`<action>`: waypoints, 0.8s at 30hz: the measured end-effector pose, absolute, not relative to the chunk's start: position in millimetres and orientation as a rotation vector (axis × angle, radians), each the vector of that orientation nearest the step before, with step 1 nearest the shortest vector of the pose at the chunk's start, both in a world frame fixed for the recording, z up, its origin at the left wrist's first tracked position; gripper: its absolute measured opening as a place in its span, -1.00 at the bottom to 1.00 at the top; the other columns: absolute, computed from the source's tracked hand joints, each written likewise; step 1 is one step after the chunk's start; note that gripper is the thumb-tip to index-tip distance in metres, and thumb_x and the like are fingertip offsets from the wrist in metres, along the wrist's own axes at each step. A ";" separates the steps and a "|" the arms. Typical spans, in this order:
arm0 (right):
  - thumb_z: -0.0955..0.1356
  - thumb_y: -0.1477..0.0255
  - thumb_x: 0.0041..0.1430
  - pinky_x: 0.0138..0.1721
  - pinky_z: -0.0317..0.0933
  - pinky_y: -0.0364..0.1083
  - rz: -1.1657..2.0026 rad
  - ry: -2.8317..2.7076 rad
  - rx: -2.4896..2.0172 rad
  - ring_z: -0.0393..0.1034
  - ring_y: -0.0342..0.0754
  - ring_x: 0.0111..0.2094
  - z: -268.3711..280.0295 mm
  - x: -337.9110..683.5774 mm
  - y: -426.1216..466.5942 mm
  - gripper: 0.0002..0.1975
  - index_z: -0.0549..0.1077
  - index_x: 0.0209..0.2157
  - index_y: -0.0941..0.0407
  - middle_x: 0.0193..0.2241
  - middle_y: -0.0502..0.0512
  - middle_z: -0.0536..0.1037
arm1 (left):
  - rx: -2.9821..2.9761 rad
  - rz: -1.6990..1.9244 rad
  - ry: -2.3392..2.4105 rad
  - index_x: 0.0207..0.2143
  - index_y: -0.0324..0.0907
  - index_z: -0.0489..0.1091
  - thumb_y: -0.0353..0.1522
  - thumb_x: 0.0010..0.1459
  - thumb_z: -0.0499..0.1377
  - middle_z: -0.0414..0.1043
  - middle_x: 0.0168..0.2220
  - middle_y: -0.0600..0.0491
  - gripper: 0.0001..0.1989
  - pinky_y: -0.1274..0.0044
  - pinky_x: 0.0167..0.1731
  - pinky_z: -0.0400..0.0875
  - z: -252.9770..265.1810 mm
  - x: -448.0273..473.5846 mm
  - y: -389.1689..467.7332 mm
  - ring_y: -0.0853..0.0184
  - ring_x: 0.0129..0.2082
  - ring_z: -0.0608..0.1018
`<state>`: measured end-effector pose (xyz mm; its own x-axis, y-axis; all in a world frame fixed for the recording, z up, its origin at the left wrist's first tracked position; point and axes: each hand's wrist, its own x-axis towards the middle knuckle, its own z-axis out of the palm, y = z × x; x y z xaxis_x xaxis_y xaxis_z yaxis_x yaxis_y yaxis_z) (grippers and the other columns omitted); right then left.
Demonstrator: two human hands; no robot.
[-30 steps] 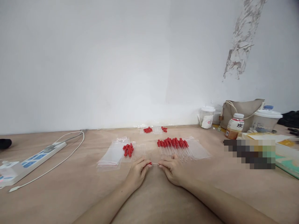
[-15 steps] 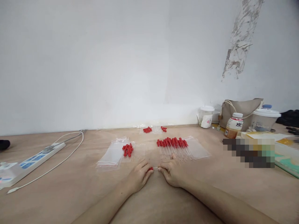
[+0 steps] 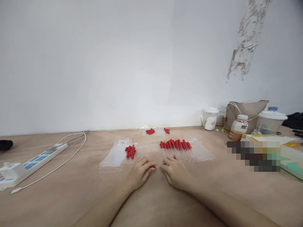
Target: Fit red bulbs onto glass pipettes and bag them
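My left hand is closed, its fingertips pinching a red rubber bulb. A thin glass dropper tube runs from the bulb to my right hand, whose thumb and fingers close on its other end. Just beyond my left hand lie a pile of loose red bulbs and a row of bare glass tubes. Past my right hand several droppers with red bulbs lie side by side, bulbs away from me. My fingers hide part of the held pieces.
Clear plastic bags lie left of the loose bulbs, another bag right of the droppers. More red bulbs lie by the wall. A power strip with a white cable is at left; a cup, bottle and handbag stand at right.
My hands have come slightly closer together and a little farther from me, and less of the glass tube shows between them. The right fingers lie flatter. The view has shifted slightly.
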<state>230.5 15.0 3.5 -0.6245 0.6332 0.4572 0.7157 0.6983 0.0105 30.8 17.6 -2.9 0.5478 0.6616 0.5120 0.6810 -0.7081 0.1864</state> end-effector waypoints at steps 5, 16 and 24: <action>0.18 0.41 0.10 -0.29 -0.11 -0.08 -0.109 -2.220 -1.432 0.28 -0.08 -0.35 12.7 239.1 38.3 -0.74 0.46 -0.49 0.09 -0.46 0.06 0.49 | -2.204 -1.059 -1.508 -0.12 -0.13 0.30 -0.28 0.08 0.06 0.29 -0.15 -0.05 -0.71 0.32 -0.12 0.16 -0.7 0.3 36.5 0.17 -0.12 0.30; 0.19 0.34 0.02 -0.25 -0.05 0.00 0.033 -1.850 -1.970 0.36 0.04 -0.36 7.8 223.0 99.9 -0.73 0.46 -0.54 0.13 -0.47 0.15 0.51 | -1.948 -1.080 -1.848 -0.10 -0.19 0.28 -0.42 0.10 -0.03 0.21 -0.12 -0.10 -0.71 0.33 -0.11 0.23 -25.8 -40.1 68.2 0.16 -0.08 0.31; 0.18 0.28 0.06 -0.20 -0.12 0.03 -0.101 -1.903 -1.857 0.34 0.02 -0.38 6.3 221.5 91.1 -0.69 0.44 -0.50 0.15 -0.50 0.15 0.50 | -2.086 -1.014 -1.884 -0.17 -0.19 0.31 -0.41 0.11 -0.04 0.27 -0.16 -0.05 -0.75 0.44 -0.16 0.29 -26.0 -40.2 67.1 0.25 -0.14 0.38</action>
